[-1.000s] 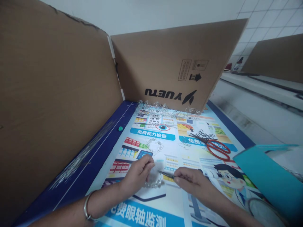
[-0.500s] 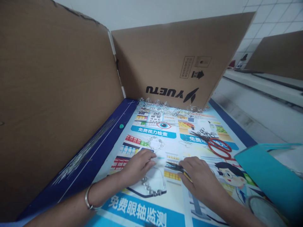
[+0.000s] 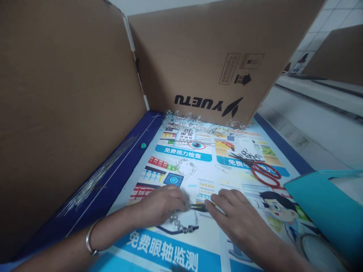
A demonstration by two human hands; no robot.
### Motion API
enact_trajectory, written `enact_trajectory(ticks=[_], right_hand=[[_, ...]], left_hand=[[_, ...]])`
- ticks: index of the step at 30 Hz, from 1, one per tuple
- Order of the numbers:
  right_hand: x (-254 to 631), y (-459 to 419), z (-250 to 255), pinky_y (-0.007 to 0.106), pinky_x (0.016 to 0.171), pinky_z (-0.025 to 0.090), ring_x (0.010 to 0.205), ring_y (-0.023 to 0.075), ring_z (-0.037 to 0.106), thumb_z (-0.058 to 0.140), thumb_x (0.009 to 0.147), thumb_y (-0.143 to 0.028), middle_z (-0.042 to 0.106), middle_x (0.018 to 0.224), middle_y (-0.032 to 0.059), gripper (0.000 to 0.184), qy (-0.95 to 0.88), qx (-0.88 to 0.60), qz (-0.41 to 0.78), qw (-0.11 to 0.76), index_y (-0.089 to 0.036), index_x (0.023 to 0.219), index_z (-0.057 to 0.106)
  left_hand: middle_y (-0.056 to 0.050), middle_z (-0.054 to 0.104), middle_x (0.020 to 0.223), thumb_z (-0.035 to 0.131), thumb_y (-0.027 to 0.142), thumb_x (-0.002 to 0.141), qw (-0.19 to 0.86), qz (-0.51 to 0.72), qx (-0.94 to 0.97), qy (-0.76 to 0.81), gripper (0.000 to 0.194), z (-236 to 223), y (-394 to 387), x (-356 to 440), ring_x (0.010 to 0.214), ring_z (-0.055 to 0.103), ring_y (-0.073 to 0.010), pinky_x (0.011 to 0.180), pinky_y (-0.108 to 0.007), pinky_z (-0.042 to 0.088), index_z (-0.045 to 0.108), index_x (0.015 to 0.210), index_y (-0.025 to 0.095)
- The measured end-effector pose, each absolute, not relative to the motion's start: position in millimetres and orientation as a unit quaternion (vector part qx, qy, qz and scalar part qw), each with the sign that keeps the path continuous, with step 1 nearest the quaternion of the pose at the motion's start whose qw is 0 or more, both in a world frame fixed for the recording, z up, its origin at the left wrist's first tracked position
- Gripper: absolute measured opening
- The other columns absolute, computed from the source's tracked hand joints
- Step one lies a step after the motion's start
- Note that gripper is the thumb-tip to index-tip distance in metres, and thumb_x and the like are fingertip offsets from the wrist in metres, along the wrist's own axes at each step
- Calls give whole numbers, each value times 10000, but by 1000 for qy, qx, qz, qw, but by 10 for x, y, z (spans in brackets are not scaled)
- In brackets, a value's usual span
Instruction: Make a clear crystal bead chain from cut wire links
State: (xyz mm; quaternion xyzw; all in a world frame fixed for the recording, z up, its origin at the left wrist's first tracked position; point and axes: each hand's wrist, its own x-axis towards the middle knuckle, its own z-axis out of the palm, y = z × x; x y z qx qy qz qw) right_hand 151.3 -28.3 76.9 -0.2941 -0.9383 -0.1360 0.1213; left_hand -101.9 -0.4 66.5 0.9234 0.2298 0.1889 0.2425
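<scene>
My left hand (image 3: pixel 163 203) is closed, thumb and fingers pinched at the end of a beaded strand (image 3: pixel 186 229) of clear and grey beads. Its beads and a thin wire curve in a loop just below the fingertips. My right hand (image 3: pixel 236 215) grips a pair of pliers (image 3: pixel 199 207) with dark, pointed jaws and a bit of yellow on the handle. Those jaw tips point left, close to my left fingertips; whether they touch the wire I cannot tell. Farther up the mat lies a second ring of clear beads (image 3: pixel 192 169).
Red-handled scissors (image 3: pixel 266 174) lie at right beside several black rings (image 3: pixel 249 155). Clear beaded pieces (image 3: pixel 184 119) line the back, below a cardboard wall (image 3: pixel 181 60). Thin wires (image 3: pixel 96 179) lie at left near a green lump (image 3: pixel 143 146). A teal object (image 3: pixel 320 192) stands at right.
My left hand has closed and turned knuckles up over the strand's end. The pliers have moved left and slightly down towards it. The view has tilted a little downward.
</scene>
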Motion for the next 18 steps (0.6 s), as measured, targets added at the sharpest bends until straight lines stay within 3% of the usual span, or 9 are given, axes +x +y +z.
enact_trajectory(ticks=[3, 7, 18], right_hand=[[1476, -329, 891, 382, 741, 333, 848, 245, 471, 518, 767, -87, 601, 945, 78, 250, -941, -272, -179, 94, -125, 1005, 586], [1423, -370, 1026, 365, 696, 342, 784, 221, 465, 538, 751, -91, 590, 887, 56, 223, -945, -272, -175, 55, -152, 958, 593], [1437, -359, 1064, 351, 641, 329, 760, 216, 473, 624, 677, -90, 608, 887, 48, 270, -946, -277, -160, 45, -162, 936, 600]], left_hand=[[-24, 618, 849, 488, 49, 783, 189, 134, 947, 224, 149, 698, 6, -1010, 843, 539, -156, 748, -280, 409, 551, 727, 172], [-14, 572, 730, 462, 59, 806, 143, 116, 958, 221, 187, 713, 17, -1011, 756, 501, -146, 704, -271, 376, 511, 664, 170], [-14, 578, 803, 413, 4, 767, 203, 119, 953, 191, 236, 660, 114, -1062, 786, 497, -138, 724, -257, 380, 462, 597, 160]])
